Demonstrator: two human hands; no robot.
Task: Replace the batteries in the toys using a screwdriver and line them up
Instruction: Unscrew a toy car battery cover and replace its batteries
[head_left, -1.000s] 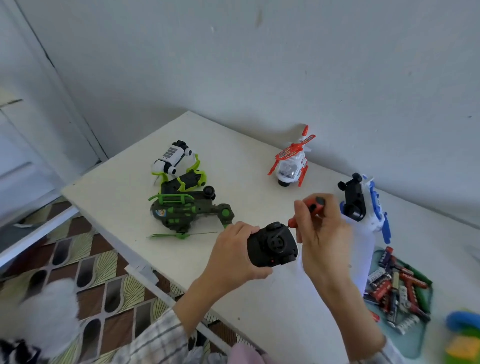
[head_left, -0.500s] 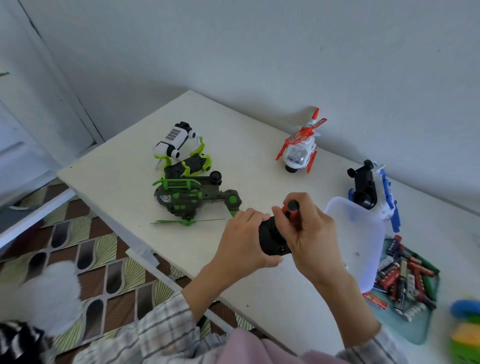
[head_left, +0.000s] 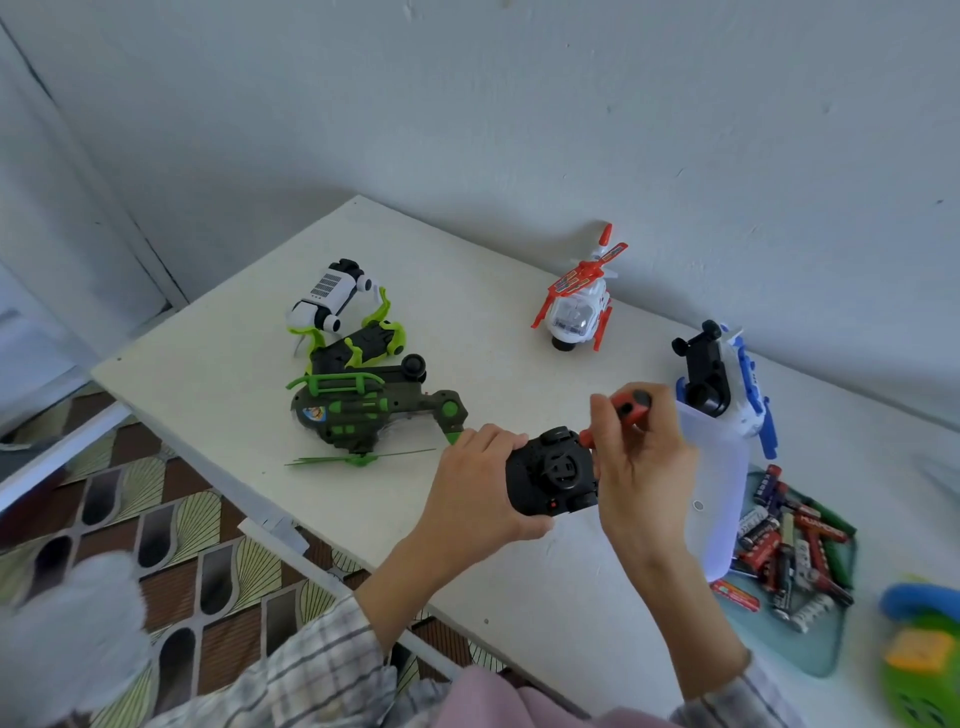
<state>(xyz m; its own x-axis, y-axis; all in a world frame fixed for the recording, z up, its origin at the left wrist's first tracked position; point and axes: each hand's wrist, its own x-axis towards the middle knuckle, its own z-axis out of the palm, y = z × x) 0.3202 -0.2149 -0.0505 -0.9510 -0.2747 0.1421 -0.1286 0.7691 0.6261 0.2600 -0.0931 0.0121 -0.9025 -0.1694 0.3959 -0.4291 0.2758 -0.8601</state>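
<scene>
Setting: a room in a home is indicated.
Evidence: patterned floor tiles, plain painted wall, white table strewn with toys.

The screwdriver shows only its red and black handle above the right hand; its shaft and tip are hidden behind the fingers and the black toy. At the lower right edge, a blue, green and yellow object is blurred and cut off. At lower left, a pale fuzzy shape is out of focus. Labels on the batteries are too small to read.
</scene>
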